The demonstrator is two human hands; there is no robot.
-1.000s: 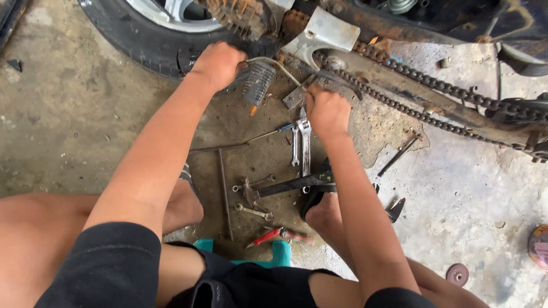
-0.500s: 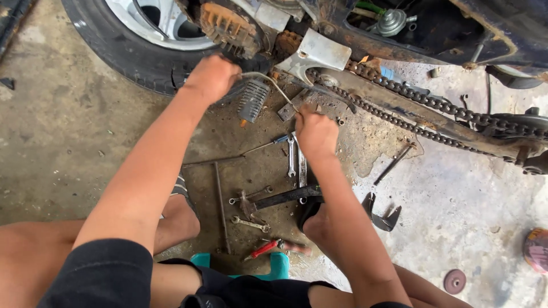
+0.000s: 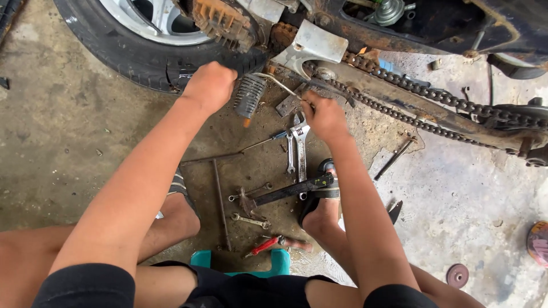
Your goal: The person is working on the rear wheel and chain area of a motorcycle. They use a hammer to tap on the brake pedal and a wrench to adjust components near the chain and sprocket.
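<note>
Head view: left grip [image 3: 210, 85] beside spring [image 3: 249, 96].

Your arms are bare below short black sleeves [image 3: 80, 288], you wear dark shorts [image 3: 251, 291], and what looks like a black sandal [image 3: 319, 191] on one foot.

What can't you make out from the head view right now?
- What the left hand grips: its closed fist hides it.
- What the right hand pinches: its fingers cover it.
- The rear wheel: its upper part is cut off by the top edge.
- The drive chain: its far end runs off the right edge.
</note>
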